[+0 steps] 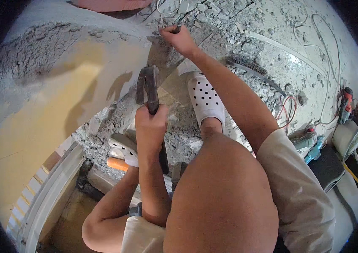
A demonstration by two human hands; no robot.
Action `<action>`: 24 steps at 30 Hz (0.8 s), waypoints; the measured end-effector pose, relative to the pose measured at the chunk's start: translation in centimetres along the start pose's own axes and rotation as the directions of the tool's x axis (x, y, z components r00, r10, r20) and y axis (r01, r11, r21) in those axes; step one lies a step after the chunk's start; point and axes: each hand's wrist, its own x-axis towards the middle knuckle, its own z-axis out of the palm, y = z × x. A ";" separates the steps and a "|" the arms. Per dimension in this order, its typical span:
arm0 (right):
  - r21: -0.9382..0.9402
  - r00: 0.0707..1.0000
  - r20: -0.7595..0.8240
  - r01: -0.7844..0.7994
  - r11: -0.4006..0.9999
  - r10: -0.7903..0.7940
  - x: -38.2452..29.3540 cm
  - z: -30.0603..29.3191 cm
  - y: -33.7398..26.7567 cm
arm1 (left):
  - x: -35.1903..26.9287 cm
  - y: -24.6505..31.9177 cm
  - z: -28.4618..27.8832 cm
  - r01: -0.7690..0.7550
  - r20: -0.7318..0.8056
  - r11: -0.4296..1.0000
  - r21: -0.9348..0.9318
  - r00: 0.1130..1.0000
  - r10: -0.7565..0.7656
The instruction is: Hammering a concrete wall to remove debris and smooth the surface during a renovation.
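My left hand (151, 121) grips the handle of a hammer (149, 83), whose dark, forked-looking head stands above the fist. Farther up, my right hand (180, 39) is closed around a short dark rod-like tool (176, 30). Only a little of that tool shows, so its exact kind is unclear. The right fist is close to the foot of a plastered wall (81, 72), where the grey coat is rough and broken. Between the hands lies a dusty floor with rubble (179, 126). My foot in a white perforated clog (206, 95) rests there.
A wire brush (255, 72) lies right of my foot, near a pale strip (286, 52) and a loose cable (323, 41). A red power tool (346, 104) and a teal tool (315, 151) are at the right. An orange cylinder (117, 163) lies beside my other clog (123, 148).
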 end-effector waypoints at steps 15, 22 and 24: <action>0.070 0.999 0.029 -0.047 0.996 0.045 -0.2 -0.1 -0.2 | 0.3 -0.3 -0.7 0.054 0.011 0.998 -0.045 0.999 -0.053; 0.083 0.994 -0.038 0.105 0.991 -0.102 -0.5 0.6 0.2 | 0.7 -0.6 -0.9 0.020 0.033 0.999 -0.033 0.999 -0.019; 0.113 0.999 -0.032 0.040 0.993 -0.036 -0.5 0.7 0.0 | 0.8 -0.9 -0.8 0.018 0.021 1.000 -0.001 1.000 -0.018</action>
